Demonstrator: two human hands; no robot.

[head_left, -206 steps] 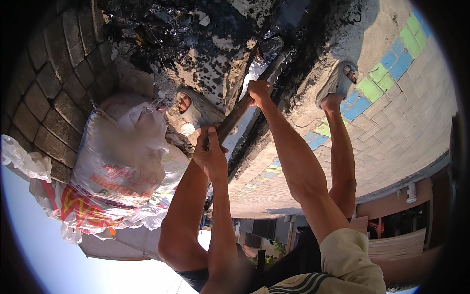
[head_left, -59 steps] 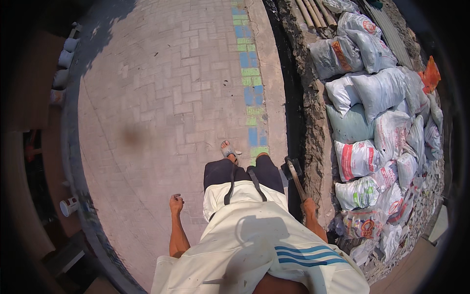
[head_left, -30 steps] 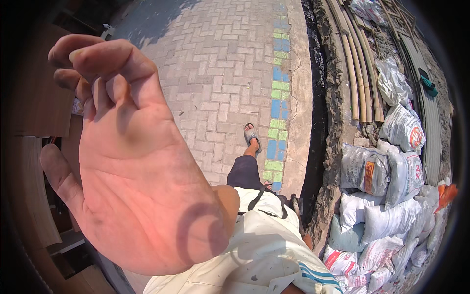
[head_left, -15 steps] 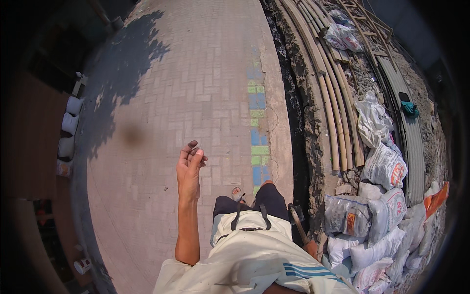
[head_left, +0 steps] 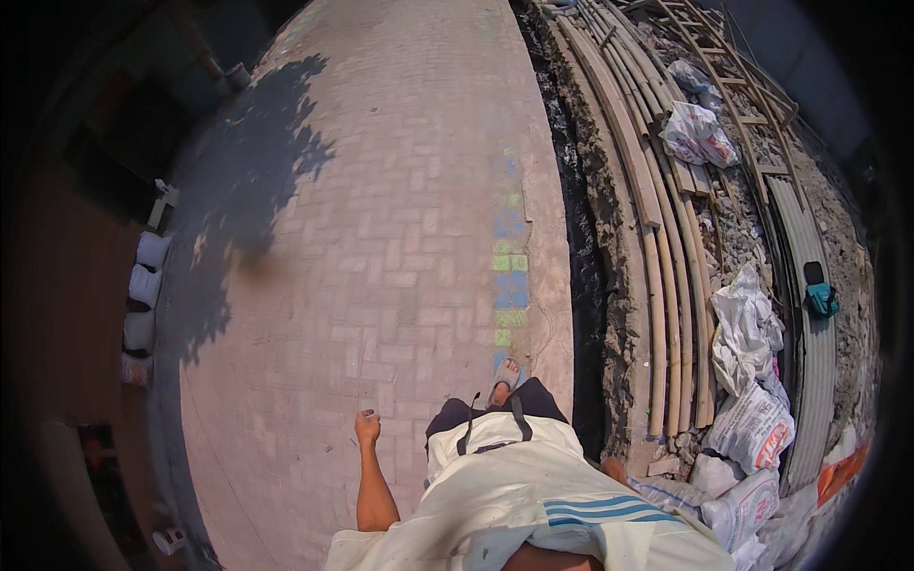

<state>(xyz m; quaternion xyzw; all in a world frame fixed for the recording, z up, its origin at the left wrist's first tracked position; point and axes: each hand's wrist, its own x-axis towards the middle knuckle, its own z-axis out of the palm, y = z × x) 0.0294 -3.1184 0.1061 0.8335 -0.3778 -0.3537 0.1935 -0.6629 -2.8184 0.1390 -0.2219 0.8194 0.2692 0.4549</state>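
My left hand (head_left: pixel 367 425) hangs low over the brick paving (head_left: pixel 324 324), left of my body. Its fingers are curled closed. Anything inside them is too small or hidden to make out. Of my right arm (head_left: pixel 614 468), only a small patch of skin shows beside the shirt's right edge. The fingers on that side are hidden. My sandalled foot (head_left: pixel 506 378) is on the paving, beside a strip of blue and green painted bricks (head_left: pixel 511 285).
An open drain (head_left: pixel 586 285) runs along the paving's right edge. Beyond it lie long poles (head_left: pixel 666 305), filled sacks (head_left: pixel 752 428), a ladder (head_left: pixel 738 86), and a corrugated sheet (head_left: pixel 800 238) with a teal-and-black item (head_left: pixel 820 293). White buckets (head_left: pixel 143 285) line the left wall.
My left hand has swung down and back towards my body. The scenery has shifted down in view, and a foot has come forward. The wooden handle at my right side no longer shows.
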